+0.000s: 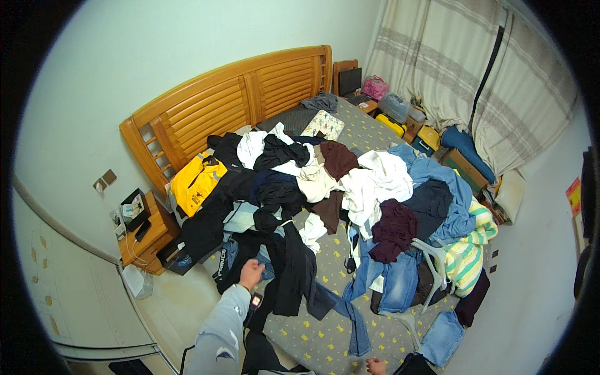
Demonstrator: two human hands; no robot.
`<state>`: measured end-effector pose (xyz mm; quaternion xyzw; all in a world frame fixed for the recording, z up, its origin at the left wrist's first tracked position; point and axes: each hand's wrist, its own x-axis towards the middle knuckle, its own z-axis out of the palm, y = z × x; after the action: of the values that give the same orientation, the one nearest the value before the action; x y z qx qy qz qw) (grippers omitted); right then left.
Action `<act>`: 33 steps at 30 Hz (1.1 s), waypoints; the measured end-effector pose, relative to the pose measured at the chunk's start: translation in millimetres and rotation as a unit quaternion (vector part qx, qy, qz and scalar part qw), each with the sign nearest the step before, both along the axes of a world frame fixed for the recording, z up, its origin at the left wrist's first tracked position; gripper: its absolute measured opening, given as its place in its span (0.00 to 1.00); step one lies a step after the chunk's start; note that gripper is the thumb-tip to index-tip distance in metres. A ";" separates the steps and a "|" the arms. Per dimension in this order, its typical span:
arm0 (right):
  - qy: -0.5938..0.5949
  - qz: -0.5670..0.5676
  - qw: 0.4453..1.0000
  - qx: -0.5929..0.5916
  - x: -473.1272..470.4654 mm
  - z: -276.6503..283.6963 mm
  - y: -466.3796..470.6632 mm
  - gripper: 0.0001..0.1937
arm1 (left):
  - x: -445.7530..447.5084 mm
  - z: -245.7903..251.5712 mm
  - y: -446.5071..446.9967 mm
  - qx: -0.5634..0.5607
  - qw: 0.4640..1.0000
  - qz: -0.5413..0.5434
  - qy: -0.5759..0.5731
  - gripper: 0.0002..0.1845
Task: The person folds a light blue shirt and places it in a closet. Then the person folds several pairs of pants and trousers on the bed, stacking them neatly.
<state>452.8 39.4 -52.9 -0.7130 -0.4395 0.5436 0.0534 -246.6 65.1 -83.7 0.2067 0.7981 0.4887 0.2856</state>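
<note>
My left hand (251,274), fingers curled, reaches out over black clothing (253,241) and a bit of blue denim (266,262) on the near left side of the bed. Whether it grips any cloth cannot be made out. Only part of my right hand (376,366) shows at the bottom edge, close to a black garment (415,365); its hold is unclear. Between the hands, a blue denim leg (351,323) lies across the grey patterned sheet (304,335). Farther right are faded jeans (401,286), a maroon garment (393,229) and light grey plastic hangers (438,267).
A big heap of clothes covers the bed, including a yellow garment (194,183) and a white one (377,178). The wooden headboard (234,93) runs along the wall. A wooden nightstand (150,234) stands left; boxes (464,168) and bags line the curtain side.
</note>
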 end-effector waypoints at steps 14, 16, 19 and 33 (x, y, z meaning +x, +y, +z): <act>-0.197 0.109 0.974 -0.001 -201.1 107.5 -29.6 0.18 | -205.5 52.4 270.5 -0.102 0.971 -0.101 0.190 0.37; -0.133 0.095 0.986 0.009 -234.8 124.0 -20.7 0.18 | -212.8 47.8 284.7 -0.145 0.967 -0.087 0.189 0.23; -0.163 0.083 0.983 0.002 -253.7 123.9 -10.9 0.18 | -203.0 45.9 283.1 -0.024 0.953 -0.211 0.218 0.11; 0.392 -0.122 0.868 -0.278 -435.6 129.6 137.1 0.15 | 35.1 154.4 68.8 0.100 0.723 -0.662 -0.172 0.18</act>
<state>17.1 176.5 76.7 -0.4742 -0.1223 0.8675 0.0869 -211.5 134.0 70.7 0.6221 0.3421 0.2791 0.6466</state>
